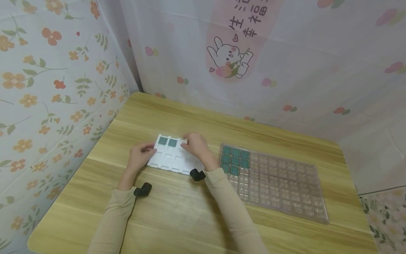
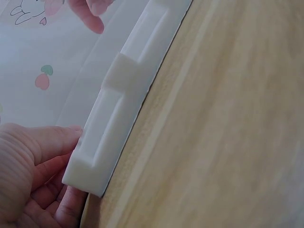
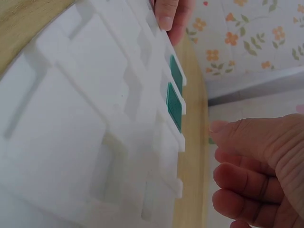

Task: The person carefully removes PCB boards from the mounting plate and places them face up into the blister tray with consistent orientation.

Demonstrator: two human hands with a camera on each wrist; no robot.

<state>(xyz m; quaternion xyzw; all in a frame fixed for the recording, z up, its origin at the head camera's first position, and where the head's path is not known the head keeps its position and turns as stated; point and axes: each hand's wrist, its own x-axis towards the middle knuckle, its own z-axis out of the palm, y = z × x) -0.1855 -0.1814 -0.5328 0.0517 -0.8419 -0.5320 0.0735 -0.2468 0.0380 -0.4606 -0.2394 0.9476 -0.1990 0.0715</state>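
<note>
A white compartment tray lies on the table, with two green square chips in neighbouring pockets of its far row. My left hand holds the tray's left side, thumb on its edge and fingers lower down, as the left wrist view shows. Over the far row, my right hand has thumb and forefinger close together beside the filled pockets. A green sliver shows between those fingertips in the right wrist view and looks like a chip; most of it is hidden.
To the right lies a clear plastic tray, with several green chips in its far left pockets. Black wrist mounts sit at both cuffs. Patterned curtains hang behind and left of the wooden table.
</note>
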